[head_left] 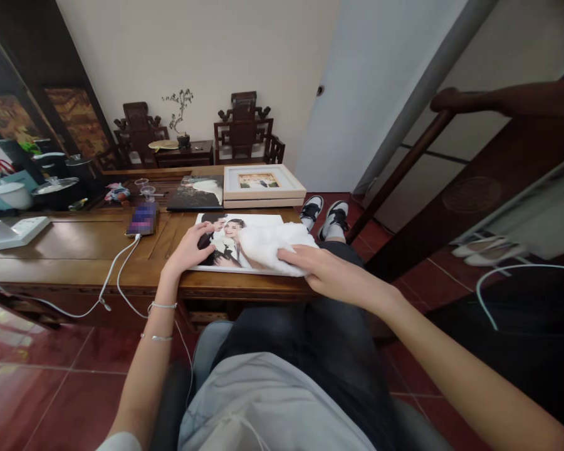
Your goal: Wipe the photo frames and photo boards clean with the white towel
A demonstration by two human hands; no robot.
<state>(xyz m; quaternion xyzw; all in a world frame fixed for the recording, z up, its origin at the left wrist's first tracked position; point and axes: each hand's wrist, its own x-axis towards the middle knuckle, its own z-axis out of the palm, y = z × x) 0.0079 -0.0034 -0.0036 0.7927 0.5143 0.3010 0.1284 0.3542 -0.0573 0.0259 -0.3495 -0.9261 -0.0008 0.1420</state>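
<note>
A white photo panel (226, 249) with a printed picture of a couple lies flat near the front edge of the wooden table. My left hand (190, 245) rests on its left side, thumb and fingers apart over the print. At the right end of the panel, my right hand (316, 265) grips a fluffy white cloth (271, 243) and presses it against the surface. The cloth covers the right part of the picture, and most of the right fingers are hidden behind it.
Behind the panel lie a dark photo panel (196, 191) and stacked white frames (265, 181). A phone (141, 219) with a white cable (117, 257) is to the left, near a power strip (21, 233). A dark wooden chair (474, 181) stands close on the right.
</note>
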